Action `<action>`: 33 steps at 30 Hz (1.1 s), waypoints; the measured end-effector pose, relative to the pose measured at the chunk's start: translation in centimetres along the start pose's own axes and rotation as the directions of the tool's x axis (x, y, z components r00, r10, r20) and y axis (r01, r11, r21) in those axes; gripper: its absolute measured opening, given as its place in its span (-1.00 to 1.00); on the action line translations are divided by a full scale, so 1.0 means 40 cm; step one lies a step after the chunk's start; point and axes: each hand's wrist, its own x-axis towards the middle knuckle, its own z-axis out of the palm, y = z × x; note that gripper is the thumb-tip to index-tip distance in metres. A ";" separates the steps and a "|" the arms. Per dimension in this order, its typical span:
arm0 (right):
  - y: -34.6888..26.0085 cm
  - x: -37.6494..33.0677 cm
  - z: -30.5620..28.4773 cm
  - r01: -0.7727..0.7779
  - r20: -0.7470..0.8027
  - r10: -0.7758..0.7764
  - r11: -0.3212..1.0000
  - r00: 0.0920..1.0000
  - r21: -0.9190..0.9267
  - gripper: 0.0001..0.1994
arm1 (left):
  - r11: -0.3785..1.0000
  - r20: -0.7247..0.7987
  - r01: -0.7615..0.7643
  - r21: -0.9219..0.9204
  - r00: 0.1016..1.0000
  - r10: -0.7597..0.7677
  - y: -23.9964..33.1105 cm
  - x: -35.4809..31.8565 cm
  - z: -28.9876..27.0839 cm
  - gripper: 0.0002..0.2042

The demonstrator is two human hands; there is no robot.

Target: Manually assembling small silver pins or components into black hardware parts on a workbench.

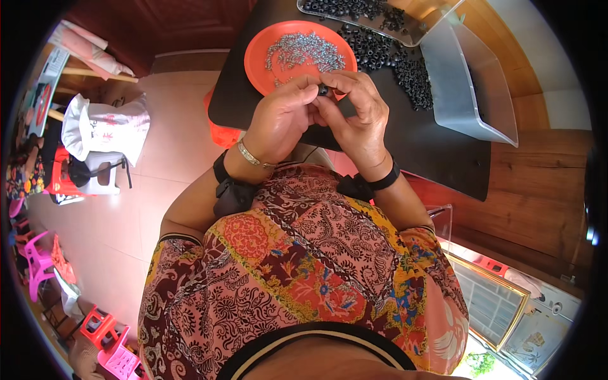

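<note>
Over the near rim of the red plate (254, 63), a small black piece (323, 90), its direction and long axis too covered to tell, sits pinched in the fingers (347, 82) of the right hand (361, 114), beside the left hand (282, 114), whose grip I cannot tell.

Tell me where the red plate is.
At the head view's top centre, the red plate lies on the black table, just beyond the left hand, left of the black parts.
</note>
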 end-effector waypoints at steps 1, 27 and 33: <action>0.000 -0.001 0.001 -0.007 -0.008 0.007 1.000 1.000 -0.005 -0.66 | 1.000 0.003 -0.003 -0.001 1.000 0.003 -0.001 0.000 0.000 -0.76; 0.016 -0.013 -0.005 0.134 0.016 -0.135 0.958 0.991 -0.254 -0.71 | 0.995 -0.103 -0.023 -0.100 0.995 0.012 -0.020 0.004 0.023 -0.79; 0.101 0.135 -0.275 0.051 -0.262 -0.318 0.719 0.911 -0.693 -0.81 | 1.000 -0.114 -0.010 -0.001 0.993 0.010 0.038 -0.011 -0.040 -0.70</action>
